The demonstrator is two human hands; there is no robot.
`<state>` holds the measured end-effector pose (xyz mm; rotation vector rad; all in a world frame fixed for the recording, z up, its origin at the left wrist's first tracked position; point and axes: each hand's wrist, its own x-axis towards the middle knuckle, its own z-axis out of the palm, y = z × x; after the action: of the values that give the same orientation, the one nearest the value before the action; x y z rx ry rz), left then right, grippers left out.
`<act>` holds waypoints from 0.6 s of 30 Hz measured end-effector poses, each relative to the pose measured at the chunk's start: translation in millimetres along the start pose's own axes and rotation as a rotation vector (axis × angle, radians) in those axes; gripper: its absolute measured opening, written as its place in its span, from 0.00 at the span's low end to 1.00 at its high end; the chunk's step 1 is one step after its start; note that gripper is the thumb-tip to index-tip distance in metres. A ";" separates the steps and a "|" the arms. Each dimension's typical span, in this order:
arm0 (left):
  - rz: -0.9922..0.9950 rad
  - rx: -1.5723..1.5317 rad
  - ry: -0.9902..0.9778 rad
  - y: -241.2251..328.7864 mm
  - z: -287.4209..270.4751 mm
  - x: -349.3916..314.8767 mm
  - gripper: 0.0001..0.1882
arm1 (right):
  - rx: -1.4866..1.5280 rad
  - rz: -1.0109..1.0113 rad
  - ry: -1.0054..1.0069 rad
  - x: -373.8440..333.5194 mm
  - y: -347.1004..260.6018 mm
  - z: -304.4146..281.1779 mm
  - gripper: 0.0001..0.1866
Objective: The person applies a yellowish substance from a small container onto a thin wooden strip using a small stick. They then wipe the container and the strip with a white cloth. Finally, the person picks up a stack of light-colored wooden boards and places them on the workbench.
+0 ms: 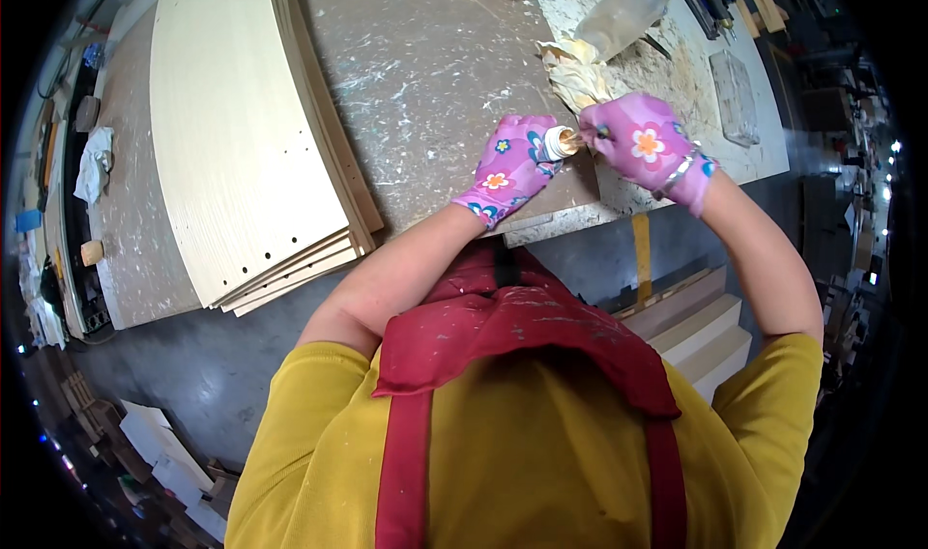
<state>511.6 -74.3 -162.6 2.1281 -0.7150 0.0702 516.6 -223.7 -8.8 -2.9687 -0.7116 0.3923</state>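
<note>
In a pink flowered glove, my left hand [512,167] is closed around a small white container [555,144]. The container lies tilted with its brownish mouth toward my right hand [646,148], which wears a matching glove. The right fingers are pinched together right by that mouth. Whatever thin thing they hold is too small and too covered to name. Just beyond the two hands lies a crumpled cream cloth [578,77], close to the right knuckles. A translucent plastic bottle [623,19] with a white cap leans behind the cloth.
Several pale, curved wooden panels [242,114] are stacked on the paint-spattered table [425,56] to my left. A wrapped block [737,100] sits at the right, with tools [710,8] at the far right. Below the table edge stand light boards [701,336].
</note>
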 end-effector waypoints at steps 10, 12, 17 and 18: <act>0.067 0.013 0.064 -9.6 7.6 -1.2 0.15 | -0.024 -0.019 0.062 3.4 0.2 -5.4 0.04; 0.059 0.001 0.036 -6.6 8.2 -0.5 0.16 | -0.038 -0.070 0.070 1.6 5.6 6.5 0.04; 0.018 -0.018 -0.046 3.6 -2.7 4.1 0.17 | -0.083 -0.085 -0.004 4.6 8.0 25.7 0.04; 0.011 -0.022 -0.035 2.4 -2.3 3.5 0.18 | -0.067 -0.100 0.001 4.1 7.2 19.9 0.04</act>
<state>513.7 -75.2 -158.4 2.1094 -0.7448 0.0311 518.1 -228.2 -29.9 -2.9787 -0.8860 0.3669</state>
